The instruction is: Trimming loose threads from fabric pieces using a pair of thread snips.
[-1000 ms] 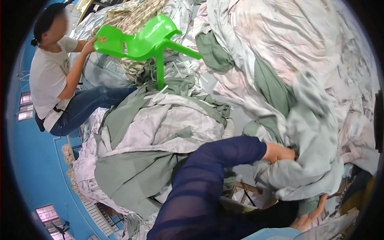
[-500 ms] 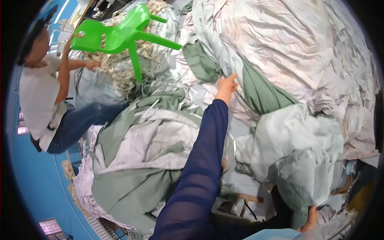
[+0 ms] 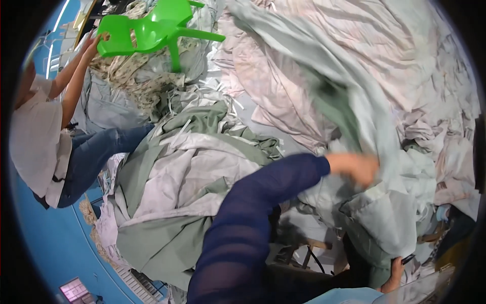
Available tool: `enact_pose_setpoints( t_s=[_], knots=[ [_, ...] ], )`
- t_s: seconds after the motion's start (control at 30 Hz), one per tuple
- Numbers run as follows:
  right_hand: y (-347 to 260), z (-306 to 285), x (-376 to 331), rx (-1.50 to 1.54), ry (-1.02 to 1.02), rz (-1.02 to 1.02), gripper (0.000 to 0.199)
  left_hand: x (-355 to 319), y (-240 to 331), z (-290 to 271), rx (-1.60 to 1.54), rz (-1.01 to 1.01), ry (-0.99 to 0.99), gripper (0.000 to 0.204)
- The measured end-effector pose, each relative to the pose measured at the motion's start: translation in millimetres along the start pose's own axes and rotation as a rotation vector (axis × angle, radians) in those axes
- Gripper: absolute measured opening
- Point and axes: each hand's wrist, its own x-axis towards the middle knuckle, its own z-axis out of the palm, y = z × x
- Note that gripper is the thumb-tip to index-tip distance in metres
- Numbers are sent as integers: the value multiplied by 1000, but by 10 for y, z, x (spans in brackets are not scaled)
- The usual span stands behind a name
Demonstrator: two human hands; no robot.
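Observation:
My left hand, smeared by motion, is at the near end of a long pale grey-green cloth. It seems to grip the cloth's edge; its fingers are not distinct. The cloth stretches away to the far middle, with a darker green fold beside it. At the lower right, my right hand is closed at the edge of a bunched pale green cloth. A small black object sticks out by its fingertips; its kind cannot be made out.
Heaped pinkish-white cloth fills the far right. A green-and-white cloth pile lies left of my arm. At far left, another person grasps a green plastic chair. A wooden piece shows below.
My left hand has swung right and nearer, and the grey-green cloth has shifted the same way. My right hand stays low right. The other person has both hands at the chair's back.

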Motion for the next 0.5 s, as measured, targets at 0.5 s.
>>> enact_pose_setpoints(
  t_s=[0.5],
  knots=[
    [53,-36,-393,-217,-377,-47,38,-884,755,1414,-304,-331,-55,20]
  ],
)
